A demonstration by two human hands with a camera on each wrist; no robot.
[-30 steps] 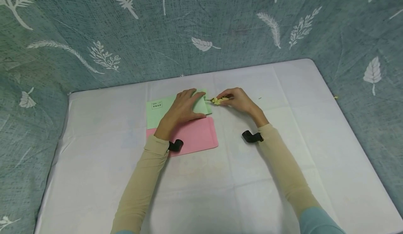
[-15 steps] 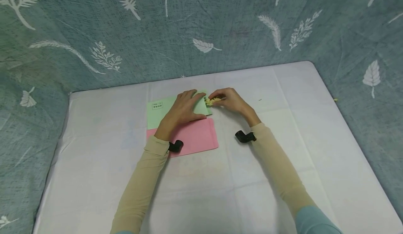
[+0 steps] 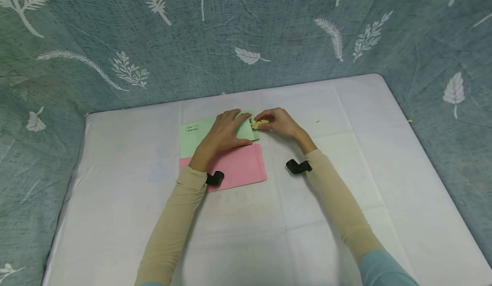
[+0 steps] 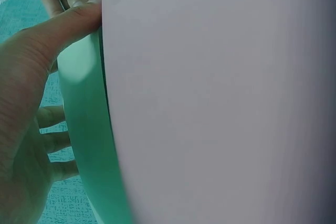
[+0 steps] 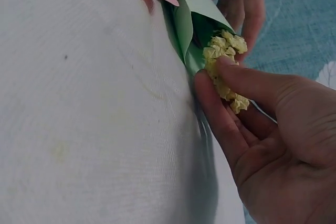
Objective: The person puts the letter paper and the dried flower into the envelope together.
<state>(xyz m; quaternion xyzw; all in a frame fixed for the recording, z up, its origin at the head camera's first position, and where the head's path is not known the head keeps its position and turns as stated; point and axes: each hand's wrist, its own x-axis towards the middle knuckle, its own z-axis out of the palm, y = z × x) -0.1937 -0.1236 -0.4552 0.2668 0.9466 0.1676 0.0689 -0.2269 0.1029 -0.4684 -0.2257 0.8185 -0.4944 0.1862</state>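
A light green envelope (image 3: pixel 191 143) lies on the table, its mouth bulged apart at the right end. My left hand (image 3: pixel 224 134) spans it, gripping opposite long edges between thumb and fingers; the left wrist view shows this thumb (image 4: pixel 63 32) on one edge. With its thumb and fingers, my right hand (image 3: pixel 283 124) pinches a sprig of small yellow dried flowers (image 5: pixel 223 56) at the mouth. Part of the flower cluster is just inside the opening, and the stem is hidden. Partly beneath my left wrist is a pink envelope (image 3: pixel 242 166), touching or overlapping the green one's near side.
A white cloth covers the table (image 3: pixel 246 234). Behind it hangs a blue-green curtain (image 3: pixel 284 33) with white leaf prints. A tiny dark bit (image 3: pixel 317 121) lies right of my right hand. Black cameras (image 3: pixel 297 166) are strapped at both wrists.
My right hand has moved left with the flower sprig, and the bare stem seen earlier has gone into the green envelope. The left hand keeps its place. Little differs over the last half second.
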